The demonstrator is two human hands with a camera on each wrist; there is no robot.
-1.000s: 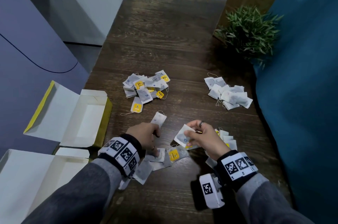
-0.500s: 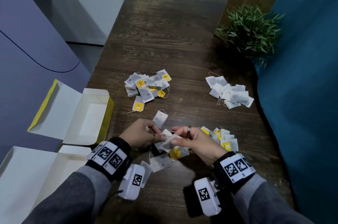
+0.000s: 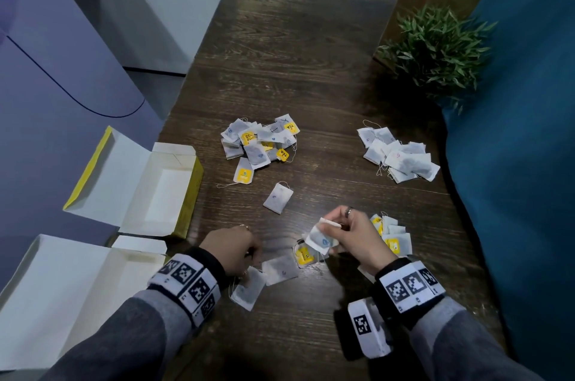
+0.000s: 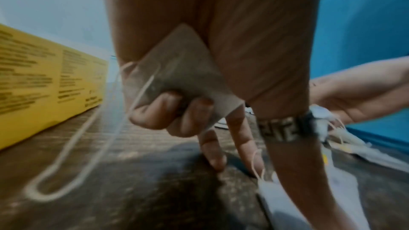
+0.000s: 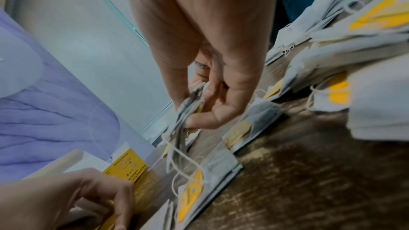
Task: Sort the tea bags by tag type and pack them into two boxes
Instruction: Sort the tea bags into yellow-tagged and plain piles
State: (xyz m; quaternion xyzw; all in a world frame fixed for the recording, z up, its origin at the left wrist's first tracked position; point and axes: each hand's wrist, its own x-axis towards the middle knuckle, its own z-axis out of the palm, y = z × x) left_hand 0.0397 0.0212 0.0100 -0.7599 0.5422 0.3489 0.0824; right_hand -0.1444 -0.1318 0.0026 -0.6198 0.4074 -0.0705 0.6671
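Observation:
My left hand (image 3: pixel 234 247) hovers low over the table with a tea bag (image 4: pixel 183 76) curled into its palm and the string dangling; two fingers reach down to the wood. My right hand (image 3: pixel 348 233) pinches a white tea bag (image 3: pixel 320 238) between thumb and fingers just above the table. A yellow-tag bag (image 3: pixel 303 255) lies under it. Sorted yellow-tag bags (image 3: pixel 260 141) are heaped at the centre, with plain-tag bags (image 3: pixel 399 158) at the right. One open box (image 3: pixel 186 194) stands at the left, a second open box (image 3: pixel 62 293) nearer me.
A lone bag (image 3: pixel 278 197) lies mid-table. Two loose bags (image 3: pixel 280 270) lie by my left hand, and a mixed heap (image 3: pixel 393 234) lies behind my right hand. A potted plant (image 3: pixel 435 48) stands far right against a blue wall (image 3: pixel 513 163).
My hands met over the loose bags half a second ago and have drawn apart. The left pulled back and left with a bag; the right holds its bag a little to the right.

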